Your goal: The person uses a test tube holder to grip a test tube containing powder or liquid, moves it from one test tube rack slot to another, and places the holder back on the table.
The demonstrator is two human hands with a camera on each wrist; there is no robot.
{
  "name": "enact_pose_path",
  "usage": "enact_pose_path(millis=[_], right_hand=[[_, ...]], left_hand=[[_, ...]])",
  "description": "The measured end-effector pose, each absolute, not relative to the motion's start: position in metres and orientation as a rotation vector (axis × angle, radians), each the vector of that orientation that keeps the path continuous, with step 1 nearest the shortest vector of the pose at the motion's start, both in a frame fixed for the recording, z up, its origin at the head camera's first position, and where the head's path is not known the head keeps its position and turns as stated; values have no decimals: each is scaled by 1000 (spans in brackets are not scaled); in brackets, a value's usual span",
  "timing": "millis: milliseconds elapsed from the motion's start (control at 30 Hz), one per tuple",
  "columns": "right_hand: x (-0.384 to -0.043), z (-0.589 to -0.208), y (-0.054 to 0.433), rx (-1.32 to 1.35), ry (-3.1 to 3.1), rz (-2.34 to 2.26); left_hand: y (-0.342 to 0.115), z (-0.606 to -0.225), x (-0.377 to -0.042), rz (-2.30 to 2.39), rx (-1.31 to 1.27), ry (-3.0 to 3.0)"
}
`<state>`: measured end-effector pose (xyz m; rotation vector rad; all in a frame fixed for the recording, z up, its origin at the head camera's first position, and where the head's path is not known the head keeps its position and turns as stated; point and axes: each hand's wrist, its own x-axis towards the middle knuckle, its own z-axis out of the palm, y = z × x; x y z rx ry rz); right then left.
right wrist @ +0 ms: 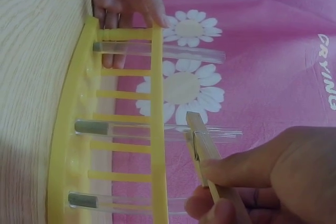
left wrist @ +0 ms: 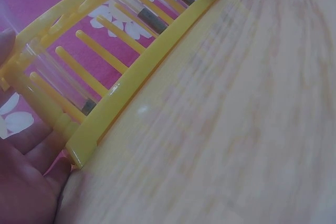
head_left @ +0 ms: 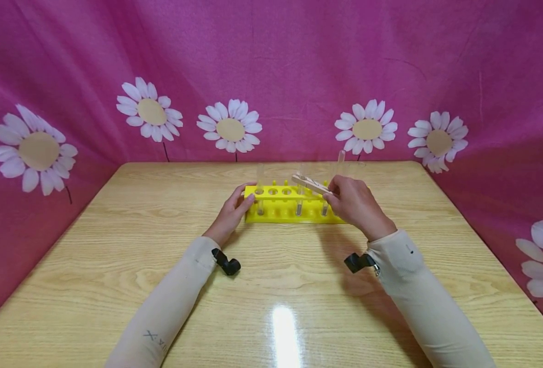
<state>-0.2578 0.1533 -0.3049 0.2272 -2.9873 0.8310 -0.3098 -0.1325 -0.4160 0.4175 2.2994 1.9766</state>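
A yellow test tube rack point(head_left: 278, 220) stands on the table. My left hand point(head_left: 227, 217) grips its left end, thumb at the front and fingers behind. In my right hand point(head_left: 358, 207), pinched between thumb and fingers, is a wooden test tube holder point(right wrist: 209, 148) with a metal spring. The holder's tip lies at the upper part of a middle test tube point(right wrist: 126, 129); whether it clasps the glass I cannot tell. Another test tube point(right wrist: 126, 49) stands near my left hand, and one more point(right wrist: 84, 200) lies farther right. Grey matter fills their bottoms. My right hand hides the rack's right end.
The wood-grain table point(head_left: 253, 301) extends around the rack. Behind and beside it hangs a pink cloth point(head_left: 294, 61) with daisies. A clear tube top point(head_left: 341, 156) rises behind my right hand. Small black cameras point(head_left: 227, 262) sit at both wrists.
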Motion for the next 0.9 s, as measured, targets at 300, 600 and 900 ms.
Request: enact_pose_path(millis=[300, 600, 900], right_hand=[[-259, -308, 154, 256, -3014, 788], [-258, -309, 153, 262, -3030, 779], [-258, -309, 154, 281, -3039, 745]], left_hand=[[-132, -416, -309, 1981, 405, 2294], [-132, -417, -310, 1990, 423, 2290], [-132, -417, -311, 1986, 443, 2304]])
